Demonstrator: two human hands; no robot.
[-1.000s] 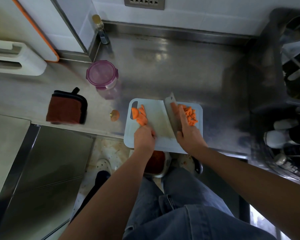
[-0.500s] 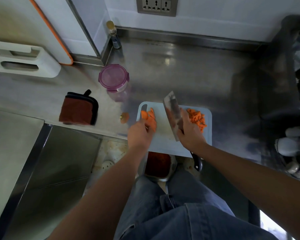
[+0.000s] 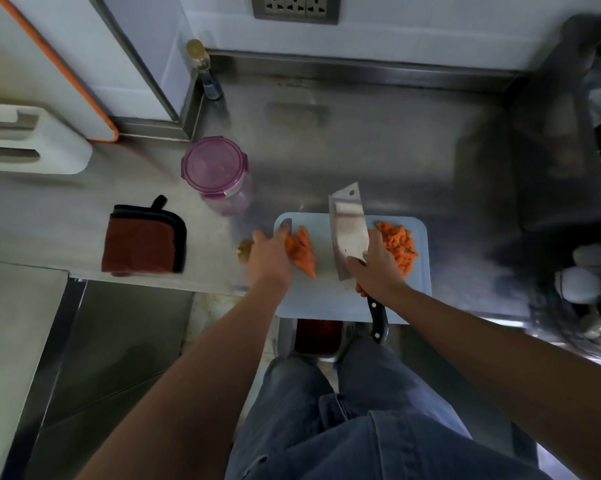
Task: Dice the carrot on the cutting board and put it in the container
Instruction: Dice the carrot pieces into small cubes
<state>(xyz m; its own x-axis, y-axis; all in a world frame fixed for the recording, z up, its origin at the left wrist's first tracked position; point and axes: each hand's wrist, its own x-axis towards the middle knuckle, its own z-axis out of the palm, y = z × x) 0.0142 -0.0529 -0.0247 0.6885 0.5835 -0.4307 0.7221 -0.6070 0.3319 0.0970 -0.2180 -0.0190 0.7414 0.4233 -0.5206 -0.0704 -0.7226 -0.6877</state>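
Head view, looking down over the person's arms.

- Cutting board (image 3: 327, 299) lies at the near edge of the desk (image 3: 361, 150).
- Uncut carrot strips (image 3: 302, 252) lie bunched on the board's left part. A heap of diced carrot (image 3: 398, 249) sits on its right part.
- Left hand (image 3: 269, 261) lies over the left side of the strips, back of the hand up. It touches them, but I cannot tell whether the fingers pinch or merely press.
- Right hand (image 3: 378, 271) is closed round the black handle of a knife (image 3: 347, 230), a broad cleaver. The blade is raised over the middle of the board, flat side tilted up, between strips and dice and seemingly touching neither.
- Container (image 3: 216, 171), purple lid on, stands on the desk beyond the board's far-left corner, apart from it.
- A carrot stub (image 3: 245, 249) lies just left of the board, partly behind the left hand.
- A folded brown cloth (image 3: 141, 242) lies further left of the board.

Step in hand, as I judge it: bunching the strips for crosswise cuts.

To do it well:
- Line the ends up evenly and set the bundle across the blade's path.
- Tuck the fingertips back so the knuckles guide the flat of the blade.
- Drop the edge straight down, spacing the cuts to match the dice already made.
- Keep the heap clear of the board's right edge.
- Take the lid off before any carrot goes in.
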